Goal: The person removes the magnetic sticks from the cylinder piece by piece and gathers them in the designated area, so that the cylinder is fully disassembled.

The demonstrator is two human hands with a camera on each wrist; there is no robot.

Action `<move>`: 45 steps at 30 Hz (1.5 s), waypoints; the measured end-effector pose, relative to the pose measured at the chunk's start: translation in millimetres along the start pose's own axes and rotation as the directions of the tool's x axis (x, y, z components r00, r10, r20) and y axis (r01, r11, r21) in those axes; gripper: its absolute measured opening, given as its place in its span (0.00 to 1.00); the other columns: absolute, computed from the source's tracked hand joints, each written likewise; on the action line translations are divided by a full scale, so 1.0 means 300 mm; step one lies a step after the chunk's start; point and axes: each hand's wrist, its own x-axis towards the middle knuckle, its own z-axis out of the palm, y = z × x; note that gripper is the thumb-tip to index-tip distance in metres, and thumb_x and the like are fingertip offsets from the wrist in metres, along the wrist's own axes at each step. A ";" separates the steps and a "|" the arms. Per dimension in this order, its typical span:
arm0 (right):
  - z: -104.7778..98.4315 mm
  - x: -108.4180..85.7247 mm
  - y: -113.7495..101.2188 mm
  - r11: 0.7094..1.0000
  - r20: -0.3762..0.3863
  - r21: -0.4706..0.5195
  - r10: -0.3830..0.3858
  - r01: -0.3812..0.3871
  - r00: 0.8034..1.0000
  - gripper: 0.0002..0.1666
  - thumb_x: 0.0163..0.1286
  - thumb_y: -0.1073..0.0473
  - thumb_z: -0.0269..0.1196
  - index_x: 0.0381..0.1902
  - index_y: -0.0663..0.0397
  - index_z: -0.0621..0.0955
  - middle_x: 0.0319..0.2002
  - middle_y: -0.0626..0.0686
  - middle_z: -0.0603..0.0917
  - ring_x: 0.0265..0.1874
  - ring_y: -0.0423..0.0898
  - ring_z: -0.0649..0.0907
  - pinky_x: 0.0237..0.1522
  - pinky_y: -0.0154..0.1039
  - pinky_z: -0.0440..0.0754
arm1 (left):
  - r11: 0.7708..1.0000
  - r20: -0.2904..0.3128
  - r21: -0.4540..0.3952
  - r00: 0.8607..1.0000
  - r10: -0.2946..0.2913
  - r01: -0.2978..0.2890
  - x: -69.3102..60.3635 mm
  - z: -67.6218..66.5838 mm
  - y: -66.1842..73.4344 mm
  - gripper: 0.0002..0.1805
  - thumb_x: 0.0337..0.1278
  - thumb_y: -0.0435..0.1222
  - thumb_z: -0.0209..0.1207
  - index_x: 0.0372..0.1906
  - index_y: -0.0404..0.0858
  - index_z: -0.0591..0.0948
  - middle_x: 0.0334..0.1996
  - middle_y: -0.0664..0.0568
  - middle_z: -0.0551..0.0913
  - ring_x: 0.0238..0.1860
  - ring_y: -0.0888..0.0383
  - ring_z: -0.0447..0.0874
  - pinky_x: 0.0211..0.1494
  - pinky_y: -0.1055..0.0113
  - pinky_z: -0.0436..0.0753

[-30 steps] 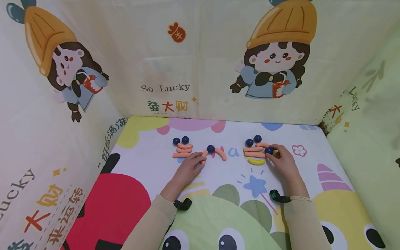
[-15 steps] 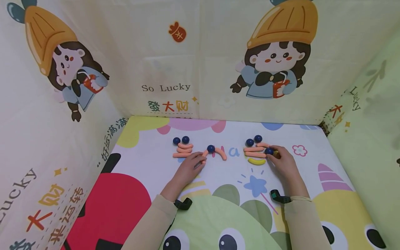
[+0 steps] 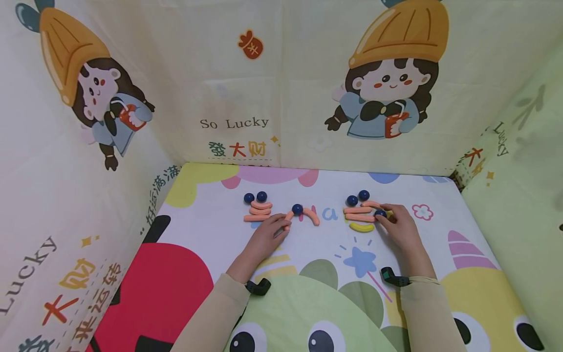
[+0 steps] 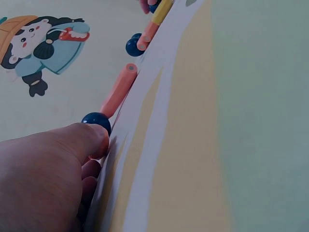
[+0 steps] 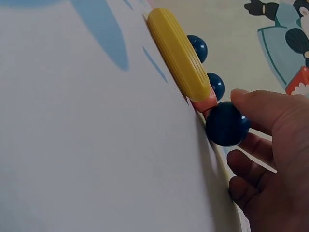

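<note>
My left hand pinches the near end of a curved pink magnetic stick. That stick touches a dark blue ball, and another curved pink stick joins the ball on its right. In the left wrist view the thumb lies across the held stick beside the ball. On the right, my right hand holds a blue ball between thumb and fingers. It sits at the right end of stacked pink sticks. A curved yellow stick lies just in front of them.
Left of the middle, several pink sticks lie in a stack with two blue balls behind. Two more balls stand behind the right stack. A printed cloth covers the table, and a cream curtain hangs behind it.
The right thumb now covers more of the blue ball, which sits very slightly farther right. The left hand keeps its place on the stick. The whole head view has shifted a little.
</note>
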 end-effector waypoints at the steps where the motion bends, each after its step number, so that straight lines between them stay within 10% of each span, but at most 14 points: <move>1: -0.001 0.000 -0.002 1.000 -0.003 0.003 0.001 -0.001 1.000 0.32 0.74 0.45 0.58 0.69 0.55 0.71 0.65 0.63 0.71 0.61 0.61 0.71 0.61 0.62 0.71 | 1.000 -0.002 0.001 1.000 0.003 -0.003 0.000 0.000 -0.001 0.15 0.71 0.43 0.56 0.59 0.50 0.81 0.66 0.52 0.74 0.66 0.51 0.74 0.65 0.54 0.76; 21: -0.005 0.003 -0.087 0.992 -0.085 -0.100 -0.087 0.078 0.993 0.25 0.76 0.46 0.55 0.62 0.57 0.76 0.59 0.61 0.73 0.46 0.56 0.73 0.45 0.49 0.74 | 1.000 0.001 0.006 1.000 -0.008 0.008 0.001 0.003 -0.002 0.16 0.71 0.44 0.56 0.59 0.51 0.81 0.66 0.52 0.74 0.66 0.52 0.73 0.66 0.54 0.76; 28: 0.033 0.004 -0.190 0.991 0.002 -0.039 -0.129 0.129 0.992 0.23 0.76 0.50 0.56 0.61 0.57 0.77 0.60 0.61 0.74 0.50 0.58 0.76 0.54 0.57 0.78 | 1.000 0.007 0.012 1.000 -0.015 0.015 -0.001 0.001 0.000 0.16 0.72 0.44 0.56 0.60 0.51 0.80 0.67 0.53 0.74 0.67 0.52 0.73 0.66 0.54 0.76; 45: 0.271 0.039 -0.387 0.958 0.197 -0.030 -0.273 0.284 0.941 0.21 0.73 0.47 0.60 0.61 0.45 0.79 0.51 0.49 0.81 0.39 0.47 0.76 0.39 0.41 0.76 | 0.999 0.025 0.000 0.999 -0.034 0.034 0.002 -0.005 0.003 0.16 0.71 0.45 0.56 0.60 0.51 0.80 0.67 0.54 0.73 0.68 0.53 0.72 0.68 0.55 0.74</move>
